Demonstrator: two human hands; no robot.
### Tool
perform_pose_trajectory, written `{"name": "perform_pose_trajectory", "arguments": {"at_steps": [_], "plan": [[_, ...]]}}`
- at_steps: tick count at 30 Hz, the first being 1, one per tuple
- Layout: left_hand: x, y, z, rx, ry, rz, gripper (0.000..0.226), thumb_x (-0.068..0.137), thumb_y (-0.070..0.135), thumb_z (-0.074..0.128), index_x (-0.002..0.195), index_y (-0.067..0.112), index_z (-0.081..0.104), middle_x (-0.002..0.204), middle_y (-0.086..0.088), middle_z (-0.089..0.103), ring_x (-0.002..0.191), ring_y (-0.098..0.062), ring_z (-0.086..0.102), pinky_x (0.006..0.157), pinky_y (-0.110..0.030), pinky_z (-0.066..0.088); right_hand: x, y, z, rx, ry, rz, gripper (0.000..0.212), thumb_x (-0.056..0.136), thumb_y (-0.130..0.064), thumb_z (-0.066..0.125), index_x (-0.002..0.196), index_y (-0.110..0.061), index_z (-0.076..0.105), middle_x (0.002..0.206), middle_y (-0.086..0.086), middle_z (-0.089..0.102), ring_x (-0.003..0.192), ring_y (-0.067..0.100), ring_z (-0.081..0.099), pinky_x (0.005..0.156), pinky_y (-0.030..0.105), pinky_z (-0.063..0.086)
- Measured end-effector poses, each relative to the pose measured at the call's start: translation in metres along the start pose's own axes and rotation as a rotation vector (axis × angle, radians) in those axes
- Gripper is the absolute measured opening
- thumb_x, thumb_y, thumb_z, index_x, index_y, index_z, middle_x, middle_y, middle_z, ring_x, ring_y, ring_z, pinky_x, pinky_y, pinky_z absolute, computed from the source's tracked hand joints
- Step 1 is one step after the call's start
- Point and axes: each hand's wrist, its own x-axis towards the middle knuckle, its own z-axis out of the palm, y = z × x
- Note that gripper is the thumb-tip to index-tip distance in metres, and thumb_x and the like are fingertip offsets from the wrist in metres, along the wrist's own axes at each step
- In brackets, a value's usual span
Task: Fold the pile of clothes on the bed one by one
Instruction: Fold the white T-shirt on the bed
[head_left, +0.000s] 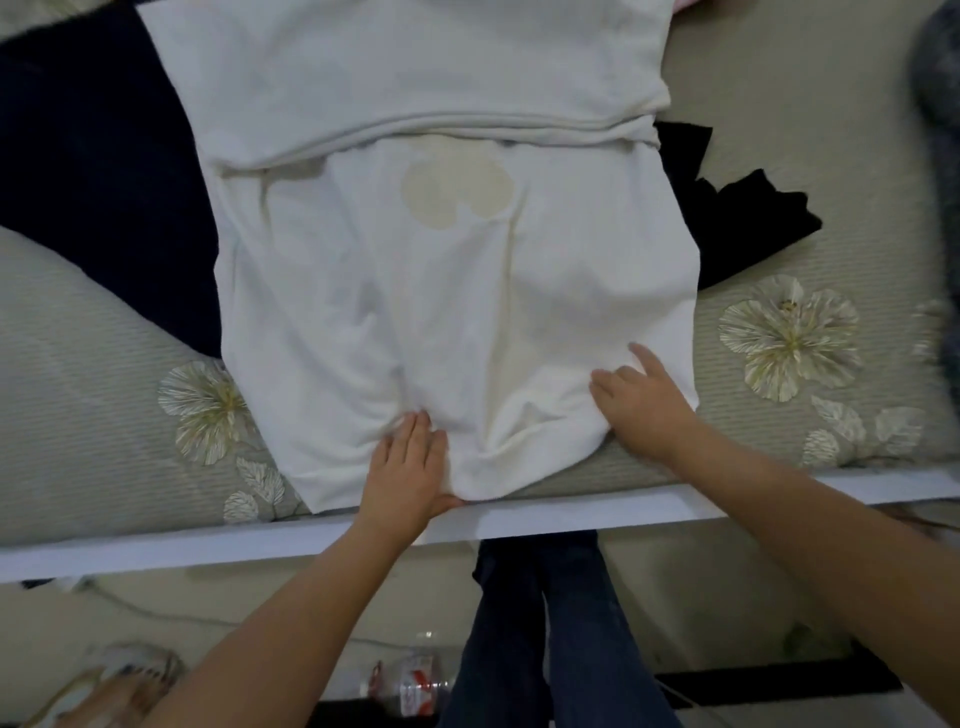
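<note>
Head view: a white shirt (457, 291) lies spread on the bed (104, 332), its near hem at the bed's front edge and its far part already doubled over in a thick fold across the width. A pale round print shows faintly just below that fold.

The left hand (408, 465) lies flat on the near hem, fingers straight and together, thumb hooked at the cloth's edge; it presses and grips nothing that I can see. The right hand (641, 402) rests on the hem's right part with the forefinger stretched out and the other fingers bent onto the cloth; whether they pinch it I cannot tell.

The step in hand looks like smoothing the lower half of shirt 1 before the next fold. The next move would likely call for a firm hold on both near corners and an even lift towards the far fold, since the hem is bunched between the hands.

The bed has a grey-green cover with pale flowers. A navy garment (88, 171) lies under the shirt's left side and a black garment (737, 218) at its right. Below runs a white bed rail (208, 545), with the person's jeans (550, 634) and floor clutter beyond.
</note>
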Motion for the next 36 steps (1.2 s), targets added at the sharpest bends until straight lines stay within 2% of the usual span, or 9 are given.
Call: {"name": "perform_pose_trajectory", "arguments": {"at_steps": [3, 7, 13, 18, 20, 22, 26, 30, 36], "plan": [[0.004, -0.004, 0.003, -0.014, 0.046, 0.008, 0.073, 0.015, 0.035, 0.092, 0.075, -0.001, 0.072, 0.086, -0.021, 0.071, 0.076, -0.032, 0.07, 0.059, -0.035, 0.056, 0.007, 0.015, -0.007, 0.122, -0.248, 0.016, 0.031, 0.08, -0.009, 0.047, 0.109, -0.014, 0.058, 0.105, 0.004, 0.061, 0.106, 0.02, 0.053, 0.112, 0.049, -0.009], [0.017, -0.006, -0.005, -0.029, 0.19, -0.007, 0.048, 0.017, -0.001, 0.087, 0.06, -0.001, 0.066, 0.065, -0.018, 0.067, 0.055, -0.029, 0.065, 0.041, -0.025, 0.048, -0.007, 0.038, -0.025, 0.246, -0.368, 0.066, 0.032, 0.083, -0.011, 0.047, 0.11, -0.022, 0.058, 0.111, -0.001, 0.06, 0.113, 0.017, 0.051, 0.113, 0.045, -0.004], [0.019, -0.022, -0.008, -0.087, 0.239, -0.041, 0.04, 0.023, -0.005, 0.086, 0.055, -0.002, 0.062, 0.06, -0.018, 0.063, 0.05, -0.028, 0.062, 0.033, -0.022, 0.041, -0.024, 0.026, -0.03, -0.024, -0.343, 0.14, 0.028, 0.084, -0.008, 0.044, 0.103, -0.018, 0.062, 0.105, -0.001, 0.058, 0.116, 0.022, 0.04, 0.111, 0.052, 0.004], [-0.02, -0.047, -0.003, -0.102, 0.43, -0.058, 0.03, 0.058, -0.013, 0.038, 0.07, -0.012, 0.065, 0.078, -0.025, 0.068, 0.068, -0.04, 0.067, 0.045, -0.035, 0.051, -0.043, 0.007, -0.025, 0.073, -0.197, 0.158, 0.027, 0.077, -0.003, 0.054, 0.102, -0.008, 0.065, 0.12, 0.003, 0.058, 0.126, 0.02, 0.039, 0.112, 0.042, 0.013], [-0.035, -0.049, -0.011, -0.056, 0.393, -0.038, 0.033, 0.052, -0.018, 0.045, 0.077, -0.015, 0.066, 0.082, -0.027, 0.068, 0.073, -0.044, 0.067, 0.052, -0.042, 0.053, -0.051, 0.003, -0.027, 0.097, 0.034, 0.08, 0.028, 0.045, 0.007, 0.076, 0.072, 0.003, 0.07, 0.099, 0.015, 0.069, 0.103, 0.033, 0.062, 0.089, 0.043, 0.047], [-0.047, -0.046, -0.023, -0.067, 0.312, -0.056, 0.039, 0.048, -0.024, 0.053, 0.084, -0.016, 0.066, 0.087, -0.028, 0.068, 0.075, -0.044, 0.067, 0.057, -0.043, 0.054, -0.06, -0.003, -0.028, 0.194, 0.104, 0.051, 0.03, 0.029, 0.014, 0.076, 0.056, 0.006, 0.065, 0.074, 0.02, 0.07, 0.078, 0.039, 0.068, 0.064, 0.042, 0.056], [-0.067, -0.038, -0.049, -0.038, -0.144, -0.251, 0.028, 0.083, -0.002, 0.046, 0.109, 0.006, 0.053, 0.11, -0.011, 0.06, 0.101, -0.028, 0.058, 0.079, -0.031, 0.042, -0.072, -0.012, -0.041, 0.17, -0.349, 0.089, 0.021, 0.084, -0.007, 0.049, 0.1, -0.002, 0.061, 0.105, 0.013, 0.062, 0.103, 0.027, 0.055, 0.08, 0.03, 0.042], [-0.086, -0.038, -0.069, 0.015, -0.358, -0.148, 0.022, 0.091, 0.008, 0.042, 0.11, 0.008, 0.051, 0.114, -0.01, 0.055, 0.103, -0.026, 0.055, 0.072, -0.028, 0.037, -0.089, -0.016, -0.068, 0.164, -0.541, -0.028, 0.025, 0.091, -0.013, 0.04, 0.108, -0.006, 0.057, 0.116, 0.009, 0.058, 0.108, 0.022, 0.053, 0.081, 0.025, 0.04], [-0.089, -0.064, -0.109, 0.098, -0.15, -0.325, 0.029, 0.088, 0.007, 0.044, 0.117, 0.009, 0.04, 0.112, -0.008, 0.057, 0.101, -0.024, 0.056, 0.067, -0.029, 0.035, -0.071, 0.019, -0.146, 0.25, -0.479, -0.018, 0.015, 0.089, -0.013, 0.045, 0.076, -0.011, 0.052, 0.1, 0.01, 0.06, 0.097, 0.024, 0.054, 0.071, 0.025, 0.033]]}}
